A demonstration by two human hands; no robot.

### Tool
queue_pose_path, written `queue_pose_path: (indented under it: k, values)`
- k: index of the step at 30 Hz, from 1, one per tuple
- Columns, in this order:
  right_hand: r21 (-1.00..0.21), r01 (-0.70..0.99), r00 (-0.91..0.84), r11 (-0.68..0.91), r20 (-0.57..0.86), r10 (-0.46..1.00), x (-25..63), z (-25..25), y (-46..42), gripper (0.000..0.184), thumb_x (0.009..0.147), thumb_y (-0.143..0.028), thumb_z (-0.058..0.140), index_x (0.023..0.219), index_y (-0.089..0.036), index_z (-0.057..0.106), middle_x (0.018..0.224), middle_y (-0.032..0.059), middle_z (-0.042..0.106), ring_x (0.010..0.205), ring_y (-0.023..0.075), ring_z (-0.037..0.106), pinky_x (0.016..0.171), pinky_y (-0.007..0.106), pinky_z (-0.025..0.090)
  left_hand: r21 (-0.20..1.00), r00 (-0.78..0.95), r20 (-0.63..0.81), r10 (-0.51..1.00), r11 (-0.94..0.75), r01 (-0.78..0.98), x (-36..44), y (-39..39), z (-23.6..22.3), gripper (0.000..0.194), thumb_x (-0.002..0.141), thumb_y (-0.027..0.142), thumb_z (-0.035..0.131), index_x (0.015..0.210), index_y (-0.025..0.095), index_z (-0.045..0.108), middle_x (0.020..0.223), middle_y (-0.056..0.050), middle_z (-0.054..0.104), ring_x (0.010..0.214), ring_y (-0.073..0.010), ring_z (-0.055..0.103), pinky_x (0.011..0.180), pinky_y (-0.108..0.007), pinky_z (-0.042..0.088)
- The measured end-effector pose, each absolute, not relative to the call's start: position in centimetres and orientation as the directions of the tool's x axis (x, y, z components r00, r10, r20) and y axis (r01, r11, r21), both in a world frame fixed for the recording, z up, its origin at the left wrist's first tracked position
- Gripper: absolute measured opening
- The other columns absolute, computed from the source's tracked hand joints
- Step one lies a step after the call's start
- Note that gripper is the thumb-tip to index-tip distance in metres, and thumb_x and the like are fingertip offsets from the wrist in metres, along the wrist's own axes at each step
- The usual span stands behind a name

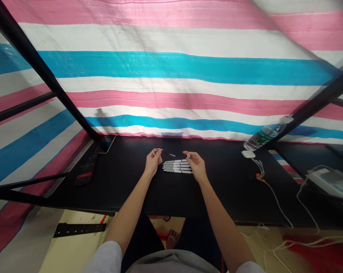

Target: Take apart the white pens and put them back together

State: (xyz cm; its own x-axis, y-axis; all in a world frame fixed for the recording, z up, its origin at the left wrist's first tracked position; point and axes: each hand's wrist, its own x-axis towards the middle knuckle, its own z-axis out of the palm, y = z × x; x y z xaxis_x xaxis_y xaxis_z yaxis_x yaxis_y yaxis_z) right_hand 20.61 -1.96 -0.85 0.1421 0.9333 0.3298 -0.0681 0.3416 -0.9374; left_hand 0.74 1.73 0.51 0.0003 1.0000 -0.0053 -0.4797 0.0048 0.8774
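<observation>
My left hand (153, 161) is closed over the black table, pinching a thin dark pen refill (168, 153) that points right toward my other hand. A small silvery bit shows at its fingers, too small to make out. Facing it, my right hand (196, 165) grips a white pen barrel (188, 156), seen nearly end-on, with most of it hidden by the fingers. Between and just below the hands, several white and grey pens (177, 167) lie side by side on the table, tips to the left. The right fingers cover the far ends of some.
On the black table (225, 189), a phone (105, 144) and a second phone with a lit timer (86, 170) lie left. A plastic bottle (265, 134) leans at the back right, near a white charger (248, 154) with cables. Striped sheeting (171, 68) hangs behind.
</observation>
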Motion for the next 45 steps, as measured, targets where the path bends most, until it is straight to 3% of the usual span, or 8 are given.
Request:
queue_pose_path:
  k: [3, 7, 14, 20, 24, 33, 40, 45]
  values:
    - [-0.942, 0.004, 0.175, 0.336, 0.332, 0.927, 20.5, -1.0, -2.0, 0.024, 0.085, -0.04, 0.061, 0.101, -0.021, 0.062, 0.093, 0.0054, 0.07, 0.087, 0.0188, 0.066, 0.085, 0.035, 0.05, 0.878, 0.002, -0.01, 1.0, 0.01, -0.479, 0.7, 1.7, 0.5, 0.037, 0.066, 0.042, 0.08, 0.079, 0.014, 0.06, 0.046, 0.011, 0.027, 0.04, -0.0022, 0.022, 0.043, -0.021, 0.017]
    - [-0.919, 0.224, 0.225, 0.324, 0.373, 0.9, 20.3, -1.0, -2.4, 0.028, 0.092, -0.037, 0.048, 0.111, -0.02, 0.061, 0.078, 0.0008, 0.063, 0.064, 0.0135, 0.058, 0.068, 0.029, 0.049, 0.885, 0.01, -0.011, 1.0, 0.015, -0.466, 0.7, 1.7, 0.5, 0.037, 0.067, 0.043, 0.079, 0.081, 0.014, 0.061, 0.046, 0.011, 0.027, 0.04, -0.0023, 0.022, 0.043, -0.021, 0.017]
    - [-0.756, 0.511, 0.166, 0.409, 0.553, 0.816, 19.9, -0.9, -2.9, 0.017, 0.089, -0.025, 0.048, 0.1, -0.019, 0.058, 0.086, 0.0035, 0.063, 0.074, 0.016, 0.059, 0.072, 0.03, 0.049, 0.907, 0.126, 0.02, 0.992, 0.035, -0.42, 1.1, 1.5, 0.0, 0.037, 0.068, 0.042, 0.079, 0.085, 0.011, 0.065, 0.049, 0.01, 0.032, 0.041, -0.0017, 0.023, 0.044, -0.021, 0.017]
    - [-0.59, 0.597, -0.067, 0.544, 0.639, 0.766, 19.2, -0.8, -3.1, 0.024, 0.086, -0.028, 0.059, 0.109, -0.021, 0.059, 0.096, 0.0069, 0.064, 0.088, 0.0209, 0.06, 0.081, 0.035, 0.051, 0.961, 0.203, 0.034, 0.979, 0.024, -0.276, 1.2, 1.2, -0.5, 0.038, 0.07, 0.044, 0.076, 0.084, 0.01, 0.069, 0.047, 0.008, 0.034, 0.044, -0.0032, 0.025, 0.046, -0.021, 0.019]
    - [-0.491, 0.623, -0.173, 0.609, 0.672, 0.72, 19.0, -1.2, -3.1, 0.021, 0.092, -0.024, 0.051, 0.108, -0.023, 0.064, 0.09, 0.0057, 0.068, 0.083, 0.0209, 0.059, 0.078, 0.035, 0.051, 0.985, 0.217, 0.035, 0.975, 0.003, -0.174, 1.3, 0.9, -0.4, 0.036, 0.07, 0.043, 0.076, 0.082, 0.01, 0.071, 0.053, 0.005, 0.042, 0.046, -0.0043, 0.031, 0.046, -0.022, 0.023]
    - [-0.487, 0.661, -0.136, 0.572, 0.672, 0.728, 19.5, -1.5, -2.8, 0.027, 0.092, -0.019, 0.045, 0.105, -0.022, 0.068, 0.082, 0.0057, 0.067, 0.078, 0.0213, 0.056, 0.074, 0.037, 0.051, 0.966, 0.216, 0.036, 0.976, 0.021, -0.256, 1.1, 1.3, -0.8, 0.048, 0.071, 0.045, 0.075, 0.104, 0.01, 0.07, 0.049, 0.009, 0.032, 0.044, -0.004, 0.025, 0.045, -0.021, 0.02]
    - [-0.491, 0.642, -0.144, 0.589, 0.677, 0.721, 19.3, -1.3, -3.0, 0.025, 0.089, -0.015, 0.048, 0.1, -0.021, 0.069, 0.081, 0.005, 0.067, 0.079, 0.0213, 0.055, 0.074, 0.036, 0.051, 0.956, 0.089, 0.034, 0.995, -0.006, -0.292, 1.1, 1.6, -0.7, 0.036, 0.066, 0.044, 0.079, 0.075, 0.012, 0.067, 0.046, 0.008, 0.034, 0.042, -0.0036, 0.026, 0.044, -0.021, 0.019]
    - [-0.505, 0.635, -0.129, 0.585, 0.677, 0.724, 19.4, -1.4, -2.9, 0.024, 0.088, -0.014, 0.048, 0.098, -0.021, 0.068, 0.08, 0.0049, 0.067, 0.078, 0.021, 0.055, 0.073, 0.035, 0.051, 0.918, -0.031, 0.039, 0.999, -0.048, -0.393, 0.9, 2.1, -0.6, 0.038, 0.067, 0.047, 0.078, 0.067, 0.014, 0.06, 0.043, 0.01, 0.029, 0.041, -0.0034, 0.024, 0.044, -0.022, 0.02]
